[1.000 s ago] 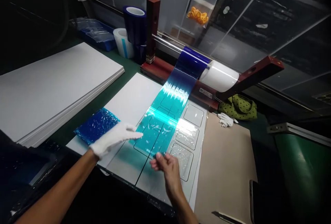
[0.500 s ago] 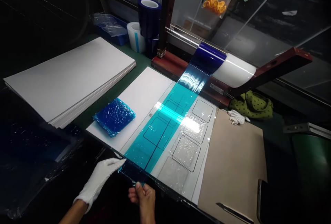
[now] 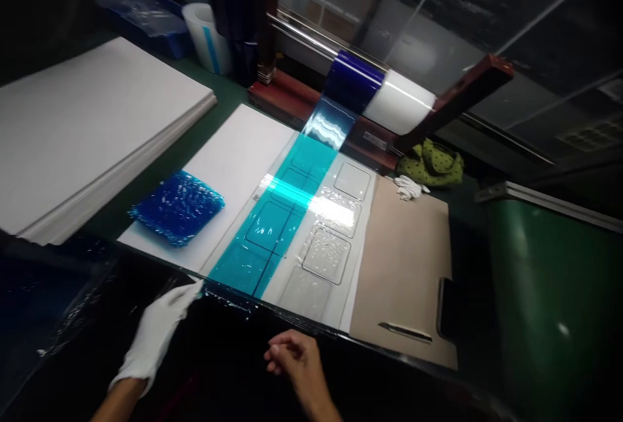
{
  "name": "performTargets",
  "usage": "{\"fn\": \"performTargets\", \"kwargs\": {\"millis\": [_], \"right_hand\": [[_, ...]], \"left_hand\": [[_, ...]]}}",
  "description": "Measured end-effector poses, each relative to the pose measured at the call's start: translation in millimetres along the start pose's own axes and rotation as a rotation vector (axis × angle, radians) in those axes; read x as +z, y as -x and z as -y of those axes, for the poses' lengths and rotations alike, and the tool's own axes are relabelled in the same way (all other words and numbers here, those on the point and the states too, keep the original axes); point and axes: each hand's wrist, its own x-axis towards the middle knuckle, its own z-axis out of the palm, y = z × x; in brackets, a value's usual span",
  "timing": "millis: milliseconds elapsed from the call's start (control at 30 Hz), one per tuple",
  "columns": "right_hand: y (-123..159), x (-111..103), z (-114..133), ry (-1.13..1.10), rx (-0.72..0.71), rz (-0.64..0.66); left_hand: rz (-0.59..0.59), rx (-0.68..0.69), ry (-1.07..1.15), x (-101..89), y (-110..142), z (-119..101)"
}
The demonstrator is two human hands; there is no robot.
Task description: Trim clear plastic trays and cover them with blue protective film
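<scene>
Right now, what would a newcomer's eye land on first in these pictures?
The bright turquoise film strip stands out most, running from the dark blue film roll across the work surface to the near edge, where the white-gloved left hand reaches its end. To its left, a crumpled blue film square lies on a white board. The bare right hand sits near the bench edge, off the strip.

No readable text; roller-base label (image 3: 374,141) blurred

Workshop with mounted film roll (image 3: 377,92)
</scene>
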Motion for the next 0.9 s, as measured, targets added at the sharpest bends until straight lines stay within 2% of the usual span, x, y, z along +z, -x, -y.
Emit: {"fn": "performTargets", "kwargs": {"millis": [33,133,200,233,300,400,500,600,733,833,900], "right_hand": [[8.4,-27.6,7.2,0.18,-0.102,-0.024],[27.2,-121.7,22.7,0.73,-0.36,-0.313],[31.9,-180.1,24.0,1.059,-0.382,-0.461],[31.7,-204.1,22.1,1.191,-0.351,-0.48],[28.1,-239.1,14.8,1.349,-0.313,-0.443],[22.5,-262.5,2.9,1.421,-0.333,-0.347],[23.7,-261.6,-0.6,1.37,-0.36,-0.34],[24.9,-237.6,9.2,1.261,-0.398,-0.416],[8.0,-172.6,36.0,1.285,-0.516,-0.436],[-17.8,-121.0,54.2,1.412,-0.547,-0.419],[-36.4,-94.9,62.7,1.462,-0.546,-0.378]], "left_hand": [[-0.039,-0.031,-0.013,-3.1,3.1,3.2],[-0.111,-0.098,-0.002,-7.5,15.5,8.1],[-0.145,-0.076,0.017,-3.7,27.8,5.3],[-0.162,-0.035,0.009,0.6,34.8,2.0],[-0.175,0.115,-0.051,13.1,48.5,-7.1],[-0.133,0.424,-0.217,38.7,61.4,-21.7],[-0.063,0.753,-0.448,66.7,61.8,-31.6],[-0.038,1.0,-0.789,91.7,55.3,-38.4],[-0.083,1.109,-1.115,112.1,44.5,-47.1],[-0.086,1.143,-1.188,116.4,36.4,-49.5],[-0.063,1.155,-1.195,116.1,31.9,-48.2]]}}
